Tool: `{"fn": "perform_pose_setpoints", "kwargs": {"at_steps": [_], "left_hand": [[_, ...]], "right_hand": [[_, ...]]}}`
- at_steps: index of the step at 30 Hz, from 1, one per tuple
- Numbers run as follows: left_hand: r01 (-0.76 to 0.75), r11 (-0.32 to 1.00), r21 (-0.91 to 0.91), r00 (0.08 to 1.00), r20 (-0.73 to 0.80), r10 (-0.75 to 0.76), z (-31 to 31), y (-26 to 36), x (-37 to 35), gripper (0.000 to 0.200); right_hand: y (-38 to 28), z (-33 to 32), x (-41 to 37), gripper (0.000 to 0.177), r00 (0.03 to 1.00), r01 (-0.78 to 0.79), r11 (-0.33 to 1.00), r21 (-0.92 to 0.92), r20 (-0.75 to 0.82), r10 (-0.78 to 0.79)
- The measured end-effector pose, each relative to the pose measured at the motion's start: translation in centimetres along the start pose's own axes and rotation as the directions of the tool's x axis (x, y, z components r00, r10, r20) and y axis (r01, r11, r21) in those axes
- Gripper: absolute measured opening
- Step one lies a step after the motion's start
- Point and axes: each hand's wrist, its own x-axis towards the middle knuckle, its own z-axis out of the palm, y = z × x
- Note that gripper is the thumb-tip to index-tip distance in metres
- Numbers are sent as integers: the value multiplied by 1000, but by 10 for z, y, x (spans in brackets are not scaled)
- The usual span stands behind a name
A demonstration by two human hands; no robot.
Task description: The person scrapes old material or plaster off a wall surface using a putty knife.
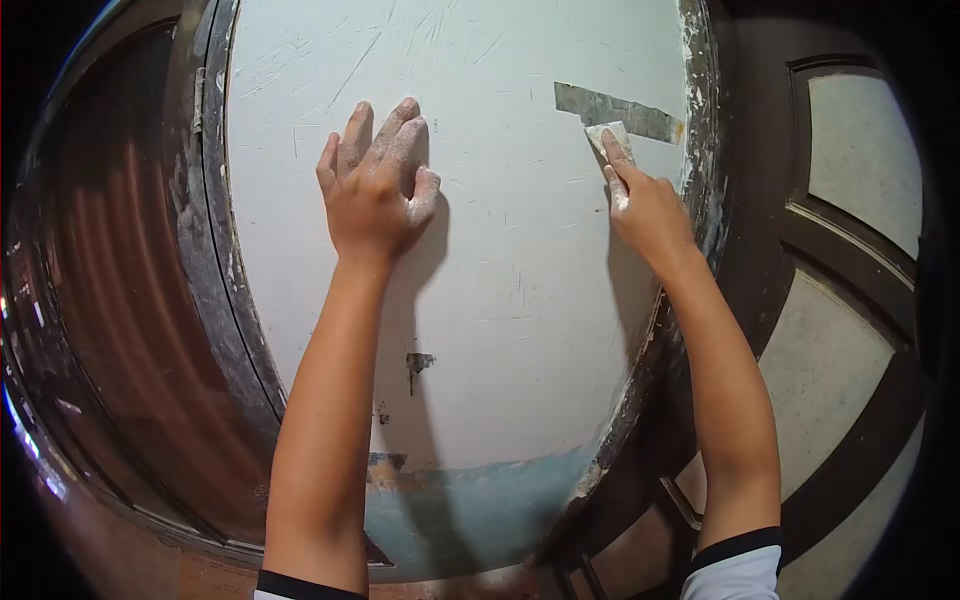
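White paint, scuffed and scored with fine scratches, is spread over a tall panel (510, 260), bordered at the bottom by a teal band (480, 500) and at the right by a dark, flaking wooden frame (704, 110). Against its upper right, a small pale piece (597, 131), flat and wedge-like, is pinched between thumb and fingers of the right hand (648, 205); its material cannot be told. Its broad edge is pointed upward at a slanting dark strip (645, 119), just beside it, and its long axis, partly covered by the fingers, is tilted steeply up and slightly left. The dust-whitened left hand (378, 185) is laid open on the panel, fingers parted, only that surface being touched.
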Motion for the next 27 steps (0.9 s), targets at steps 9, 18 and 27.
{"fn": "perform_pose_setpoints", "kwargs": {"at_steps": [9,18,27], "left_hand": [[11,1000,-1,1000,-2,-11,-2,3,1,51],[-3,1000,-12,1000,-24,3,0,2,1,49],[-1,1000,-7,1000,-7,1,0,1,0,50]], "right_hand": [[6,3,6,51,989,96,993,-64,-106,-103],[2,1,1,52,993,96,994,55,-79,-92],[3,-8,5,54,993,95,995,-27,-62,-96]]}}
